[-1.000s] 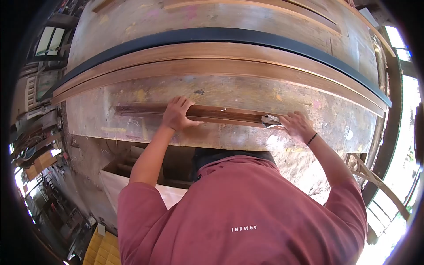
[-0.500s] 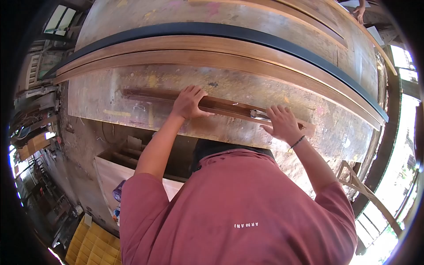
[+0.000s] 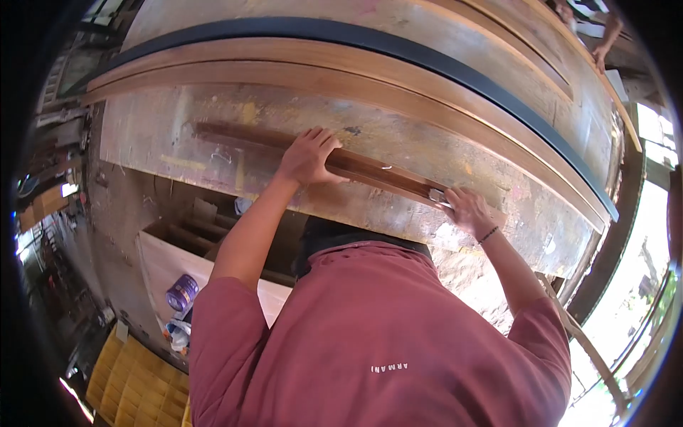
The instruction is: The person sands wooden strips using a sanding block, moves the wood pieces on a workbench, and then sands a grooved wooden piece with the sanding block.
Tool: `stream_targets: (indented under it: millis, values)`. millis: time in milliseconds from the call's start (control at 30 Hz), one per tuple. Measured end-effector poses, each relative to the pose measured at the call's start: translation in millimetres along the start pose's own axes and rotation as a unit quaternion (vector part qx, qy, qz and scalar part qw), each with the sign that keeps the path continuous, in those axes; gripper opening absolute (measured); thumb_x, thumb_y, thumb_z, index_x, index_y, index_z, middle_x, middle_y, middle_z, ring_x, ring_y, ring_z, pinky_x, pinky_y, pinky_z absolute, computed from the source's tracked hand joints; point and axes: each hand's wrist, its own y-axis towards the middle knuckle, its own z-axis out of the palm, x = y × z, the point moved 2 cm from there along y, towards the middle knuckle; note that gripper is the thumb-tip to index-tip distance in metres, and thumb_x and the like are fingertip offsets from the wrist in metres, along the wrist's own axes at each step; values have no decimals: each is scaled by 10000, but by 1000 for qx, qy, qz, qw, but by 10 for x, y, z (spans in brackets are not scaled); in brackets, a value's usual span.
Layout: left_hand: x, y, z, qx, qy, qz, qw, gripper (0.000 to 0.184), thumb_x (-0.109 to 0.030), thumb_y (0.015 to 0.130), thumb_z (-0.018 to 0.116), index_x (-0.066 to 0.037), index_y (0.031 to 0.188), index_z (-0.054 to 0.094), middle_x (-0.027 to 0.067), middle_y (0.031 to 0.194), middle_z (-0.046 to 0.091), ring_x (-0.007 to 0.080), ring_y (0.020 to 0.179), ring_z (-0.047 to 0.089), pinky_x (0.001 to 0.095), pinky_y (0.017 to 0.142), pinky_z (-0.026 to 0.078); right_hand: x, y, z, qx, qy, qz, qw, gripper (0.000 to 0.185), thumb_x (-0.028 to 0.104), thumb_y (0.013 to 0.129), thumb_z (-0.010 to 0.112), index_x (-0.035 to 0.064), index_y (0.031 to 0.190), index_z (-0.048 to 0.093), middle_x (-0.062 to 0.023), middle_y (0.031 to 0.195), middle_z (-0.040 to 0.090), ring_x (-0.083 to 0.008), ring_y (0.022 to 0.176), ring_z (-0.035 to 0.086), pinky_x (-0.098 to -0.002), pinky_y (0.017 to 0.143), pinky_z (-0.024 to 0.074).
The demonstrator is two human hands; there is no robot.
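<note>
My left hand [image 3: 311, 158] clasps a dark brown grooved wooden strip [image 3: 384, 176] near its middle, thumb on the near side and fingers over the far side. The strip lies on the stained workbench [image 3: 263, 114] close to the near edge. Toward its right end, my right hand [image 3: 469, 210] is closed around a small shiny metal tool [image 3: 437, 195], whose end rests at the groove. The fingers hide most of that tool, so its exact kind is unclear. A thin pale curl [image 3: 386, 167] sits on the strip between my hands.
Long wooden mouldings [image 3: 284, 75] and a dark blue-black bar [image 3: 306, 28] stretch across the bench behind the strip. More wooden pieces [image 3: 512, 43] lie farther back. Another person's hand [image 3: 603, 53] shows at the upper right. Below the bench stand an open box [image 3: 167, 256] and a purple can [image 3: 182, 292].
My right hand and the metal tool have slid right along the strip, and the hand has turned with its fingers more curled. My left hand keeps its hold. The view has shifted slightly.
</note>
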Motion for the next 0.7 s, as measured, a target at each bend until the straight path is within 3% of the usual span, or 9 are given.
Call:
stream_targets:
  millis: [100, 167, 267, 300, 367, 433, 533, 633, 700]
  values:
    - [-17, 9, -20, 6, -14, 10, 1000, 760, -623, 638, 930, -78, 1104, 678, 128, 1136, 641, 357, 1149, 613, 491, 1030, 489, 824, 836, -315, -26, 17, -46, 998, 284, 440, 1104, 557, 205, 1260, 591, -40, 1124, 664, -235, 1047, 705, -414, 790, 601]
    - [24, 72, -38, -3, -2, 8, 1000, 765, -622, 632, 931, -74, 1103, 678, 130, 1125, 644, 356, 1147, 615, 486, 1026, 489, 1339, 1358, -593, -52, -1, -60, 997, 321, 476, 1112, 549, 169, 1195, 589, -21, 1137, 659, -195, 1005, 673, -373, 765, 585]
    - [42, 28, -22, -20, -14, 8, 1000, 770, -623, 623, 929, -68, 1095, 679, 125, 1116, 648, 347, 1141, 617, 477, 1027, 488, 1193, 1180, -557, -102, 27, -97, 990, 301, 437, 1101, 574, 160, 1217, 587, -40, 1146, 660, -218, 1016, 675, -372, 809, 582]
    - [35, 24, -36, -18, -17, 8, 1000, 767, -622, 627, 927, -64, 1092, 681, 123, 1118, 649, 343, 1143, 618, 474, 1030, 488, 977, 994, -509, 15, 59, -21, 998, 293, 370, 1046, 655, 148, 1224, 586, -66, 1137, 654, -246, 1027, 675, -385, 852, 578]
    - [24, -28, -1, -19, -27, -1, 999, 765, -621, 630, 925, -59, 1088, 682, 122, 1119, 649, 338, 1145, 619, 472, 1032, 488, 344, 336, -191, -25, 11, -30, 999, 293, 307, 1016, 692, 162, 1255, 605, -42, 1098, 662, -248, 1076, 696, -421, 875, 578]
    - [64, -28, 25, -35, -29, 26, 999, 749, -617, 641, 921, -66, 1094, 691, 122, 1122, 649, 331, 1153, 621, 470, 1034, 489, -44, -158, -89, -92, -37, -46, 994, 324, 319, 1004, 724, 158, 1254, 596, -20, 1063, 649, -198, 1012, 664, -395, 840, 555]
    - [71, -42, 48, -24, -29, 11, 999, 765, -630, 645, 933, -93, 1127, 679, 116, 1144, 647, 354, 1151, 628, 495, 1036, 512, 408, 331, -265, -123, -52, -102, 986, 289, 300, 984, 754, 163, 1189, 604, -15, 1033, 627, -191, 924, 618, -379, 803, 527]
    - [6, -26, -24, -27, -40, -7, 999, 739, -615, 640, 926, -86, 1106, 702, 119, 1141, 653, 339, 1171, 617, 471, 1053, 486, 1099, 1109, -578, -59, -9, -79, 995, 228, 290, 1006, 725, 179, 1169, 609, -25, 1054, 609, -207, 1022, 577, -370, 904, 503]
    - [7, -24, 9, -22, -39, -8, 999, 744, -612, 637, 930, -86, 1109, 698, 120, 1147, 654, 341, 1175, 616, 474, 1057, 486, 1169, 1106, -630, -84, -22, -90, 992, 228, 320, 1024, 700, 181, 1181, 609, -29, 1069, 609, -210, 1044, 571, -376, 934, 500]
